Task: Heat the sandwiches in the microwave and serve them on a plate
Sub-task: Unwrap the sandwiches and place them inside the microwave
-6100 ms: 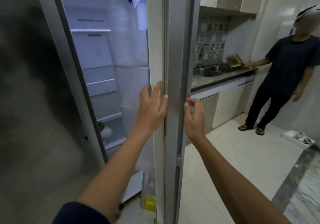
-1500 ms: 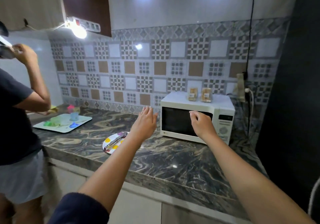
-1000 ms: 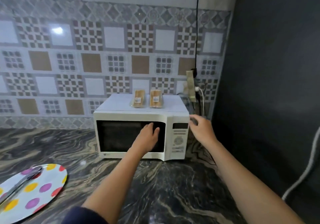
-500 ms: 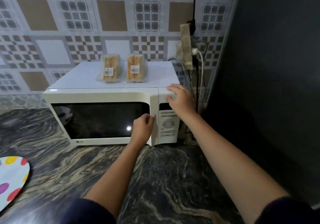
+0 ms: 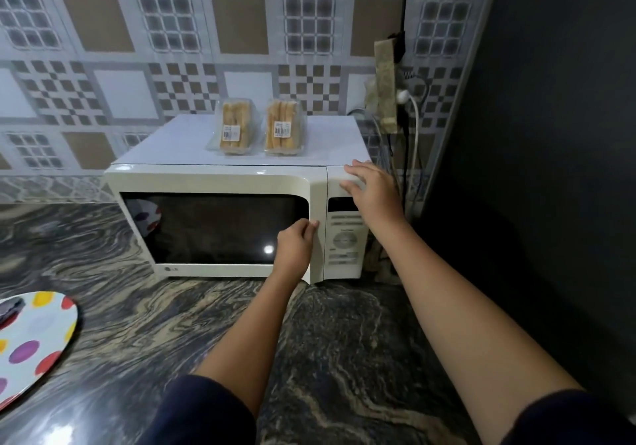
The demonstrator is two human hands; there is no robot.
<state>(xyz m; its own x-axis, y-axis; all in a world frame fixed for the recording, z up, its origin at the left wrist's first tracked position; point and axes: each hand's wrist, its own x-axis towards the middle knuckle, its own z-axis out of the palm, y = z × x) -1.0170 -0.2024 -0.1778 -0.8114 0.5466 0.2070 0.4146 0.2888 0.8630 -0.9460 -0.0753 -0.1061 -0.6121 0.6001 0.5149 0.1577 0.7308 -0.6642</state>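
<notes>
A white microwave [image 5: 220, 177] stands on the dark marbled counter [image 5: 344, 324] against the tiled wall. Two sandwiches in clear plastic packs lie side by side on its top, one on the left [image 5: 234, 129] and one on the right [image 5: 284, 129]. My left hand [image 5: 296, 248] grips the right edge of the microwave door [image 5: 213, 227], fingers curled round it. The door's edge stands slightly out from the control panel [image 5: 344, 241]. My right hand [image 5: 371, 186] presses flat on the microwave's top right corner. A white plate with coloured dots [image 5: 31, 341] lies at the lower left.
A tall dark appliance wall [image 5: 550, 134] rises just right of the microwave. A wall socket with plugs and cables [image 5: 387, 100] hangs behind the microwave's right corner. A dark utensil tip [image 5: 10, 307] rests on the plate.
I went from the fridge to the counter and closed in on the microwave. My left hand took hold of the door's edge; my right hand settled on the top right corner.
</notes>
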